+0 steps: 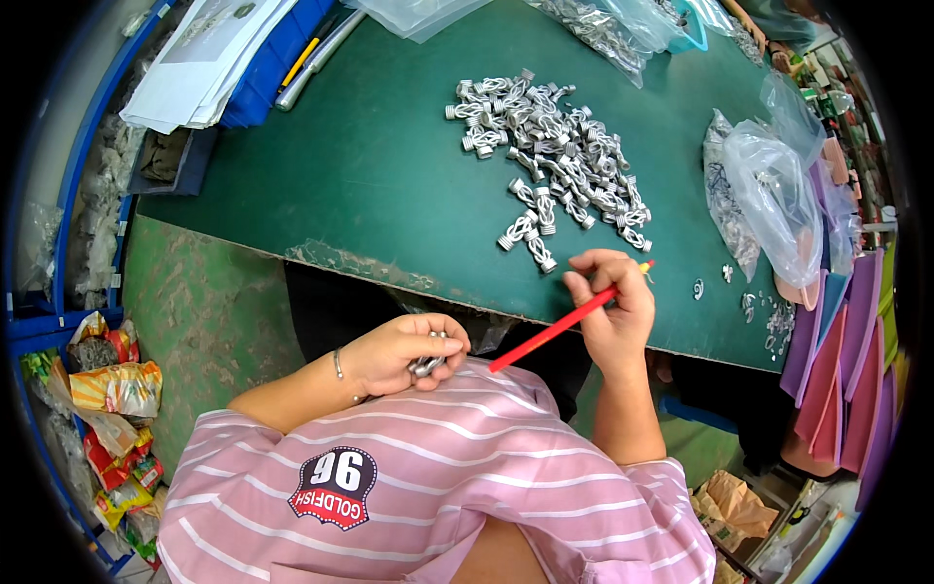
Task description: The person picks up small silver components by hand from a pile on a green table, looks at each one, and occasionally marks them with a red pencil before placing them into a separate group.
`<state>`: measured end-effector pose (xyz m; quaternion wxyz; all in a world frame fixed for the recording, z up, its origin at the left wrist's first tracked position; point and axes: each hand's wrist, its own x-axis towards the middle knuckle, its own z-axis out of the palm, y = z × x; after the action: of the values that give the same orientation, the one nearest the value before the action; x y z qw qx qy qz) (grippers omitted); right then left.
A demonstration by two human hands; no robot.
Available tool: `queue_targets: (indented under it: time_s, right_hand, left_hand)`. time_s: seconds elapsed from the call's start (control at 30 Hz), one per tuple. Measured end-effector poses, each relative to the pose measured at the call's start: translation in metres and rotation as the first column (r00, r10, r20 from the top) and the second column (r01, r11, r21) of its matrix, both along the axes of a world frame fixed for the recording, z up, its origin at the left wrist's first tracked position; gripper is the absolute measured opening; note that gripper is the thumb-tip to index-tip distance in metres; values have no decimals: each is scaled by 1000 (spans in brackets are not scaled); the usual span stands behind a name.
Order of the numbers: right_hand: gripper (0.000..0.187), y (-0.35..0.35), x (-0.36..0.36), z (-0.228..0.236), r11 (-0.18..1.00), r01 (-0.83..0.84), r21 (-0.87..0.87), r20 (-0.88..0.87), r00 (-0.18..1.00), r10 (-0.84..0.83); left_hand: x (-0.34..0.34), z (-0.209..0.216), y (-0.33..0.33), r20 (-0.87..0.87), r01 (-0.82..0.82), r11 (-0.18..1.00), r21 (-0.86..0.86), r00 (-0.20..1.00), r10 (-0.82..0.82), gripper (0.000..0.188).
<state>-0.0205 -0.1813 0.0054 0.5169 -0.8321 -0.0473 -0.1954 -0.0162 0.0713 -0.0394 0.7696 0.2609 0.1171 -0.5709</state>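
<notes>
My left hand (399,350) is closed around a silver metal piece (425,366), just in front of the table's near edge. The fingers cover most of that piece. In my right hand (623,316) is a slim red stick-shaped tool (545,336), with a yellowish tip at its upper end. It slants down to the left, its lower end pointing towards my left hand but apart from it. Beyond both hands, a loose pile of silver metal pieces (569,146), with twisted loops and ribbed ends, lies on the green table (341,185).
Plastic bags (773,190) and small scattered metal bits (778,326) lie at the table's right. Blue bins with papers (199,63) stand at the far left. A clear bag of metal parts (603,34) sits at the back. Coloured folder-like panels (842,360) hang at right.
</notes>
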Motion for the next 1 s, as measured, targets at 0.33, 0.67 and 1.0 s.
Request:
queue_targets:
  time_s: [0.33,0.67,1.0]
  right_hand:
    - [27,7,3,-5,999,29,-23,-6,1000,-29]
    - [24,24,-9,9,611,-42,790,-206,921,330]
    - [31,23,-11,-9,709,-264,653,75,955,286]
  left_hand:
    - [7,-21,-14,256,-55,942,332,966,-34,30]
    - [16,47,-46,733,-339,940,30,647,210,22]
    - [23,53,-49,942,-439,897,-48,279,186,23]
